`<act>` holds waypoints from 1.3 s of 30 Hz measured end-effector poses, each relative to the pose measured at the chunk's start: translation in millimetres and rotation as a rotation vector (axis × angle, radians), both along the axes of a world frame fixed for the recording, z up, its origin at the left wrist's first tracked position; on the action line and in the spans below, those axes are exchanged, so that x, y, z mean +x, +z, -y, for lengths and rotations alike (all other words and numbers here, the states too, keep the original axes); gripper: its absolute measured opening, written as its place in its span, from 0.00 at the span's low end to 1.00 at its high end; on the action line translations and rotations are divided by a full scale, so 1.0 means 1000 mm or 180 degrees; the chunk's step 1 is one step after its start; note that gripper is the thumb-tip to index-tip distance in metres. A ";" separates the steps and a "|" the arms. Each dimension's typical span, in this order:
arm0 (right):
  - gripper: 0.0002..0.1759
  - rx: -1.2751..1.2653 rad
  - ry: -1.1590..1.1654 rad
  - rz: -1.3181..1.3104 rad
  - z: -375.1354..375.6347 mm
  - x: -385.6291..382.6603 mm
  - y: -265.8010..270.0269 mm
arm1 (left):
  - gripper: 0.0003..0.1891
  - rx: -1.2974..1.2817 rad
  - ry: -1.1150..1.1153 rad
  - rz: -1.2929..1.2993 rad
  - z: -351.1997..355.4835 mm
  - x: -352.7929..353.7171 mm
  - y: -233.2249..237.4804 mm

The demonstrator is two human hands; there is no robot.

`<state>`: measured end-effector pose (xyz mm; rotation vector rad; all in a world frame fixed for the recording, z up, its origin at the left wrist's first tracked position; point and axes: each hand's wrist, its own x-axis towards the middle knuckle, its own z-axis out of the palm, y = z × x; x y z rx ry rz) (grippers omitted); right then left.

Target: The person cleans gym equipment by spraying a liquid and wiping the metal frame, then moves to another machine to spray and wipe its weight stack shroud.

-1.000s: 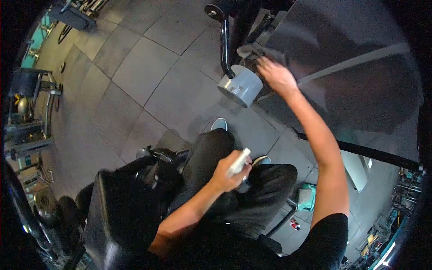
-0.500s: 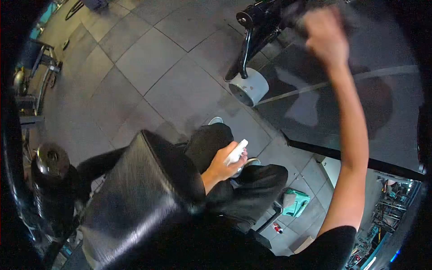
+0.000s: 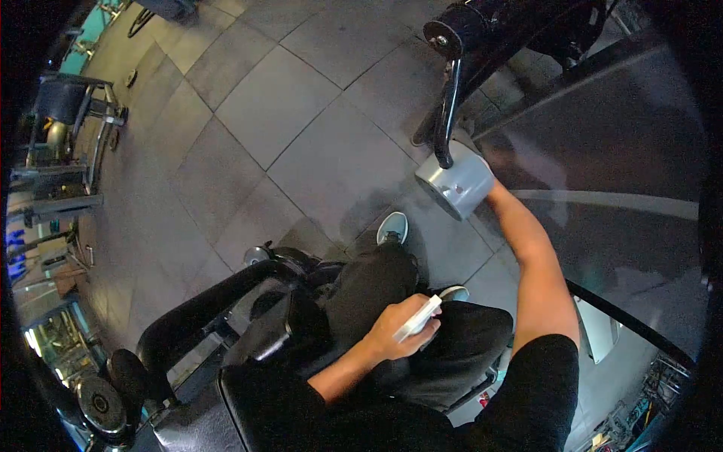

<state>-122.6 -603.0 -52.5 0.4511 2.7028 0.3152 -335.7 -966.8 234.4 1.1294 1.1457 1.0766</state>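
My left hand point(image 3: 403, 329) is closed around a white spray bottle point(image 3: 419, 319), held above my lap; its lower part is hidden by the fingers. My right arm reaches forward to a grey cylinder point(image 3: 461, 184) on the end of a bent black bar point(image 3: 449, 105). Most of my right hand point(image 3: 493, 188) is behind that cylinder, with only the wrist area showing. Its fingers, and anything in them, are out of sight.
A large dark glossy panel point(image 3: 602, 143) stands to the right. Black padded gym equipment point(image 3: 271, 331) is close on my left, with a curved black bar point(image 3: 203, 301). More gym machines point(image 3: 64, 113) line the far left of the grey tiled floor point(image 3: 301, 98).
My right hand has come down from the upper part of the dark panel to behind the grey cylinder. The view has shifted, and the left hand still holds the spray bottle.
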 end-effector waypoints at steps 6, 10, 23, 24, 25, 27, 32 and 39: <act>0.18 -0.0284 -0.0634 -0.0599 0.007 -0.003 -0.046 | 0.14 -0.0094 -0.0117 -0.0086 -0.008 0.006 0.007; 0.18 0.0213 -0.0051 -0.0132 -0.002 -0.018 0.045 | 0.13 -0.0051 -0.0054 -0.0005 -0.005 0.012 -0.002; 0.19 0.1843 0.0241 -0.1130 -0.009 -0.045 0.574 | 0.16 -0.0171 0.0131 0.1139 0.000 0.007 -0.051; 0.21 0.1944 0.0096 -0.1089 -0.002 -0.047 0.612 | 0.16 -0.0256 0.0176 0.0998 -0.002 0.005 -0.049; 0.18 0.2245 0.0323 -0.1232 -0.007 -0.046 0.642 | 0.17 -0.0200 0.0189 0.0967 -0.003 0.005 -0.052; 0.17 0.2618 0.0545 -0.1373 -0.014 -0.043 0.700 | 0.16 -0.0131 0.0337 0.1041 -0.010 0.002 -0.048; 0.36 0.3541 0.0603 -0.1446 0.000 -0.019 0.767 | 0.14 -0.0166 0.0567 0.1146 -0.010 0.003 -0.048; 0.32 0.3175 -0.0219 -0.2531 0.007 -0.023 0.709 | 0.14 -0.0227 0.0396 0.0993 -0.010 0.003 -0.052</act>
